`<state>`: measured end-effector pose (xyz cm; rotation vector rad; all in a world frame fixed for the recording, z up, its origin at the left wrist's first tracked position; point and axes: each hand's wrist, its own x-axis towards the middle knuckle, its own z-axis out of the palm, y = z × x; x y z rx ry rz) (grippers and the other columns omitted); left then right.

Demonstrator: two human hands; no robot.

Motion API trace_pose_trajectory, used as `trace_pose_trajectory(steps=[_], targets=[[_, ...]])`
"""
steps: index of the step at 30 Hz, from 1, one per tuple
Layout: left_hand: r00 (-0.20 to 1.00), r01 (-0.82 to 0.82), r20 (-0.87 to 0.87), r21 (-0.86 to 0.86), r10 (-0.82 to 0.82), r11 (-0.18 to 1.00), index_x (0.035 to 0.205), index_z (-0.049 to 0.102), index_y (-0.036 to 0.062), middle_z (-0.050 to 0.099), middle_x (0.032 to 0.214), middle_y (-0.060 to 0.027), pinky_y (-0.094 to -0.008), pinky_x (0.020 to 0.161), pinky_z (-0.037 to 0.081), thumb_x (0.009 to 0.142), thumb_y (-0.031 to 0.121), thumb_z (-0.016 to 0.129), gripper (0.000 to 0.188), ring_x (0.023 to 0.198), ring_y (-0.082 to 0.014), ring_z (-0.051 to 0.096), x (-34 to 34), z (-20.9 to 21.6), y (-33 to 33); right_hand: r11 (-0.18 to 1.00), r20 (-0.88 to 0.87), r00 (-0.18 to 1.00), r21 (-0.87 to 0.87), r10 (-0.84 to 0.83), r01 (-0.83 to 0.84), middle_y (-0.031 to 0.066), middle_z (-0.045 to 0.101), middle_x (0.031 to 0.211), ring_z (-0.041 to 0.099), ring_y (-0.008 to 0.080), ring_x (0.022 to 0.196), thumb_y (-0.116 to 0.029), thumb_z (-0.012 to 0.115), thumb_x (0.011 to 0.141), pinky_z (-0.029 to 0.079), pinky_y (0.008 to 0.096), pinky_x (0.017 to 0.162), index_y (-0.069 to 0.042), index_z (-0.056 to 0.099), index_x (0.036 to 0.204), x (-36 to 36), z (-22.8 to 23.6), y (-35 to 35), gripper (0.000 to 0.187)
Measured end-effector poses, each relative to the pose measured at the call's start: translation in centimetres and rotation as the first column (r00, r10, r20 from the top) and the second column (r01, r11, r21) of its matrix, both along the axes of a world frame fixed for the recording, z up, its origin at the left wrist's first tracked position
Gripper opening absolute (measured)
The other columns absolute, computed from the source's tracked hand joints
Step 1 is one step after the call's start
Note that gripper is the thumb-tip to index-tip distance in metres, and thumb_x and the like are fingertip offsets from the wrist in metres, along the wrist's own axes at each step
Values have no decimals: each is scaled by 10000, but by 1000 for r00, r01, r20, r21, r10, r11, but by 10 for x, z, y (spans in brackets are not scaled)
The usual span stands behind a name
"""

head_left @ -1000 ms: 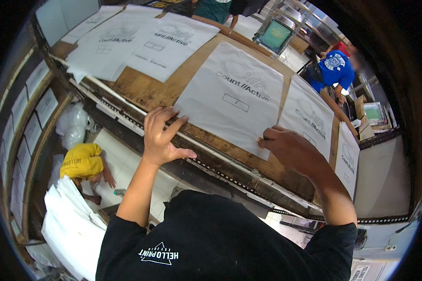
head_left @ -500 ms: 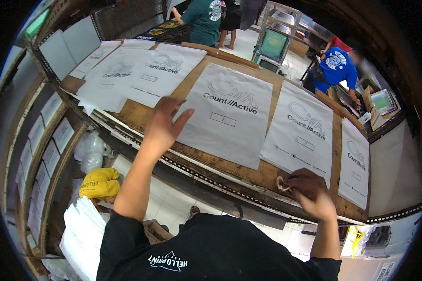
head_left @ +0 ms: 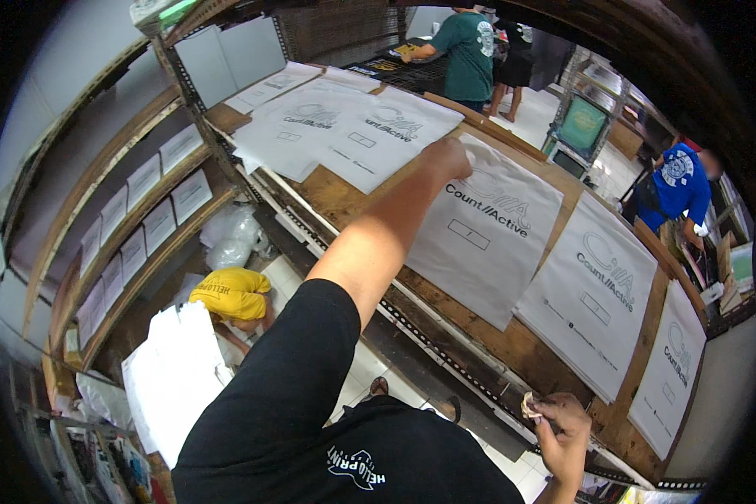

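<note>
Left grip (head_left: 452, 158): at the far left corner of the middle sheet, fingers curled in and mostly closed; the fingertips are hidden, so I cannot tell whether they pinch the corner or only touch it.
Right grip (head_left: 563, 424): nearly closed, thumb and fingers pinched together on a small scrap, just off the near edge of the surface, toward the right.
Scrap (head_left: 528, 406): pale and crumpled, poking out on the left of the right grip; its material is unclear.
Middle sheet (head_left: 489, 239): white, with dark lettering and a small outlined box, lying on the surface under the left grip.
Sheet to the right (head_left: 592, 294): white with similar printing, flat, just beside the middle one.
Rightmost sheet (head_left: 668, 370): also white and printed, near the right end.
Left sheets (head_left: 395, 134): white and printed, overlapping on the far left of the surface.
Surface (head_left: 525, 357): brown and stained, with a metal strip full of holes along its near side.
Near left: a stack of white sheets (head_left: 176, 370) and a person in a yellow shirt (head_left: 231, 292), bent low.
Far side: a person in a green shirt (head_left: 469, 55); farther right, one in a blue shirt (head_left: 680, 181).
</note>
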<state>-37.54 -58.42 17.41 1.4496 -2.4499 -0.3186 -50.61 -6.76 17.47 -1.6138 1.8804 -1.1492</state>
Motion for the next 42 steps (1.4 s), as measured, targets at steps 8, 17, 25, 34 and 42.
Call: trace_pose_trajectory(steps=[8,17,25,34,42], targets=[[991,-55,-120,-34,51,998,1159,698,-25,718,1153,-278,-473,979,542,928,173,574,329,1110,-396,700,16,3,25,992,34,999,-122,-30,34,194,707,950,679,319,936,-74,722,783,514,388,850,11,761,986,1,-5,1,224],[985,25,-149,-363,-85,931,1062,651,39,735,969,-221,-527,888,558,1026,256,519,256,946,-410,719,91,2,-33,993,-18,998,-103,53,-55,169,759,1017,707,308,992,-103,720,928,536,399,904,-8,780,1063,19,2,-32,176],[964,261,130,-611,-231,748,1030,718,24,719,1060,-246,-506,956,525,969,278,589,292,1039,-426,676,271,25,-230,1000,-82,996,15,23,-22,152,763,1072,707,305,1029,-103,702,927,537,387,932,-44,791,1125,46,2,-69,224],[998,-46,18,-387,58,921,1153,689,69,710,1176,-198,-503,994,506,1024,330,543,325,1136,-398,659,378,33,-285,984,-64,985,67,-162,166,156,762,1127,693,314,1104,-174,680,968,523,416,986,-11,787,1097,68,0,-82,234],[910,-352,57,-413,410,840,1258,681,192,646,1359,-178,-569,1003,503,1031,384,522,337,1276,-371,607,407,15,-314,963,-181,950,46,-255,267,159,769,1070,692,326,1102,-224,679,980,524,453,993,-5,791,1096,75,-6,-82,272]])
